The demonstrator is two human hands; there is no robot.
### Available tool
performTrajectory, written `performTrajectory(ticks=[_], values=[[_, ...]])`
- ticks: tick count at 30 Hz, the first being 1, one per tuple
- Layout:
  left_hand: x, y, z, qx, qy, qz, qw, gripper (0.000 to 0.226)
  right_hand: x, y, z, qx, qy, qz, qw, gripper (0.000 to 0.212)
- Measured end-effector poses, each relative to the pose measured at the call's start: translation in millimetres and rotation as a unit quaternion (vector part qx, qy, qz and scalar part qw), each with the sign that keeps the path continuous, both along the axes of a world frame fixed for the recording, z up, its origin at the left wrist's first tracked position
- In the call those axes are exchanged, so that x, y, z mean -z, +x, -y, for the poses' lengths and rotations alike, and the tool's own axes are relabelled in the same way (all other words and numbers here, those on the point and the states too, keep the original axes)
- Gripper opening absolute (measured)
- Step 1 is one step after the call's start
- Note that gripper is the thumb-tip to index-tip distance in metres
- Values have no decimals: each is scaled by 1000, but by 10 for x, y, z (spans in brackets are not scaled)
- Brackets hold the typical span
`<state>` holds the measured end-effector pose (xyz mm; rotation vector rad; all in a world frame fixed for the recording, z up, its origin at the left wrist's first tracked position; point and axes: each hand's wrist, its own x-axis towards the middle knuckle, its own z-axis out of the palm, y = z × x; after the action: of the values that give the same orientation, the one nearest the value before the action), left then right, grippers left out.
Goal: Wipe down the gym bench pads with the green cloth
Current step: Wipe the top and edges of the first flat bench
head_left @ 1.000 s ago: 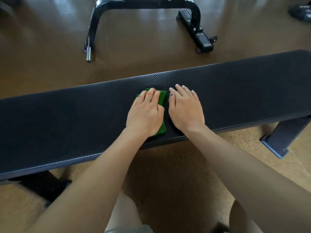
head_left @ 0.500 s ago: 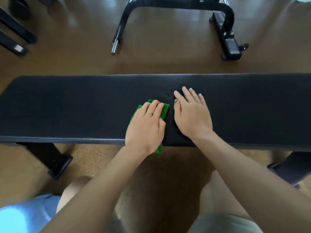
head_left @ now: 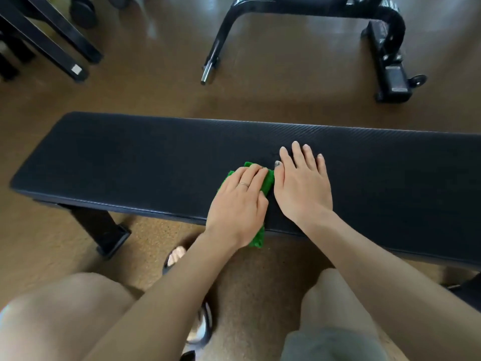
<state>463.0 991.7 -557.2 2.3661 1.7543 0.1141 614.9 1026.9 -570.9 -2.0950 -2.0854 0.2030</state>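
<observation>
Here, a person leans over a black bench pad (head_left: 135,162) in a gym, both hands pressed flat on its textured top. The left hand (head_left: 238,204) lies palm down on a green cloth (head_left: 268,182), fingers straight and close together, a thin ring on one of them; it presses the cloth rather than gripping it. The cloth sits near the pad's near edge, roughly mid-length, one end showing past the fingertips and the other hanging over the edge below the wrist. The right hand (head_left: 303,187) rests just beside it on the bare pad, fingers extended and slightly spread, holding nothing, its thumb almost touching the cloth.

The pad runs from the left of the view out past the right edge, standing on a brown speckled floor (head_left: 161,95), with a dark leg (head_left: 100,230) under its left end. Beyond it stands a black frame (head_left: 385,29) with a chrome-tipped foot and a small wheel. Dark bars (head_left: 49,45) cross the upper left corner. The person's bare knees and one sandalled foot (head_left: 175,256) show below the bench.
</observation>
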Motion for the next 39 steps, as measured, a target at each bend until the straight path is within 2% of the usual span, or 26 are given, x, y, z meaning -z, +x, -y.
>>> performTrajectory(ticks=[5,9,15,20,24,29,34,39], values=[[56,-107,-650,-13,7,28,1000,53,10,-142,-353,-1,-1,-7,1000,58],[-33,-352,-1323,-98,-17,62,993,53,39,-155,-374,17,14,-15,1000,58],[23,-410,-922,-162,-5,39,986,56,67,-167,-368,28,49,-21,998,59],[6,-471,-1545,-119,-10,42,992,54,48,-191,-401,35,49,-22,998,59],[-1,-475,-2025,-135,-40,8,990,49,76,-200,-412,38,47,-20,998,58],[-10,-367,-1530,-148,1,29,989,52,72,-186,-345,32,52,-28,998,59],[-21,-159,-641,-87,25,39,995,60,43,-173,-323,25,44,-43,998,60],[50,-171,-1233,-20,16,39,999,55,30,-194,-381,32,45,-49,997,60]])
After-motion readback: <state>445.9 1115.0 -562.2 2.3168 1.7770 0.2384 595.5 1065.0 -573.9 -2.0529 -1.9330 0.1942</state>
